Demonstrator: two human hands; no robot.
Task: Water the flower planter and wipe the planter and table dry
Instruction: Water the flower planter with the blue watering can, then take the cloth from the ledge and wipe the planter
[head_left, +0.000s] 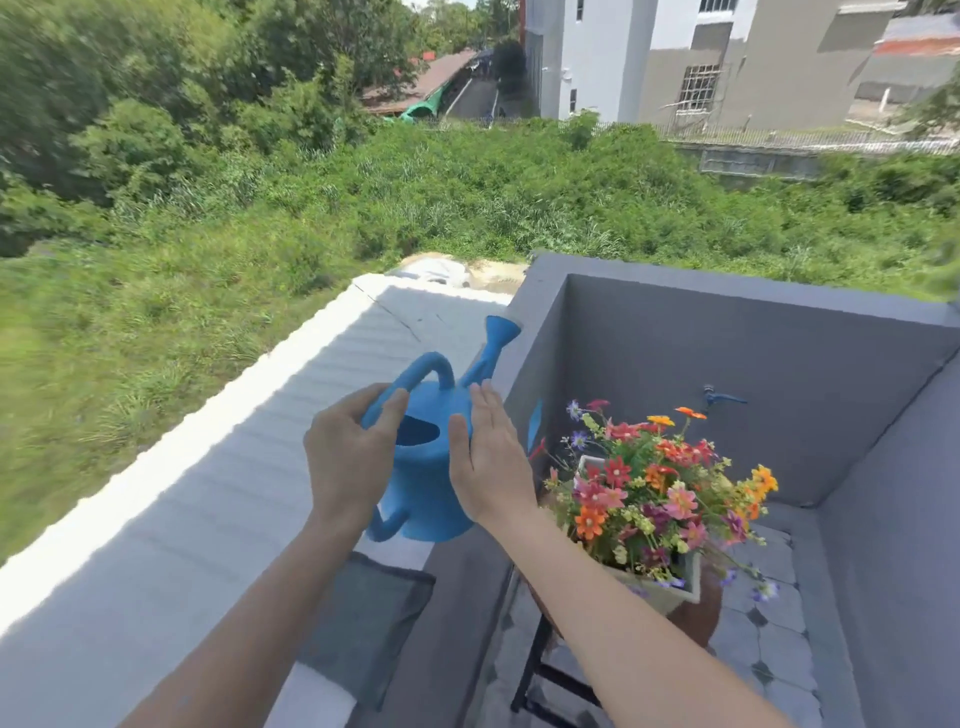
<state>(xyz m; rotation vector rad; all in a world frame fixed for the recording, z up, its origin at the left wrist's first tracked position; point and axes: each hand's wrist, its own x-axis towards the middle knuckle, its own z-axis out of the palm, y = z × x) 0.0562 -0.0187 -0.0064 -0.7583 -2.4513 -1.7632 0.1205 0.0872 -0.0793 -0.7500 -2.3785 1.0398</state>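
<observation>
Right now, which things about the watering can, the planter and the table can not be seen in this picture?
Head view only:
- Watering can: water level unknown; opening shows only shadow. The left hand and right hand cover its sides.
- Planter: soil hidden under the flowers; wet or dry unclear.
- Table: top mostly covered by the planter, legs partly behind the right forearm.
- Gray cloth: partly behind the left forearm.

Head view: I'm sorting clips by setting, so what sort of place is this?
Probably a small balcony or terrace, raised above overgrown ground. A grey parapet wall encloses a tiled floor, a blue tap juts from the wall, and greenery lies beyond.
</observation>
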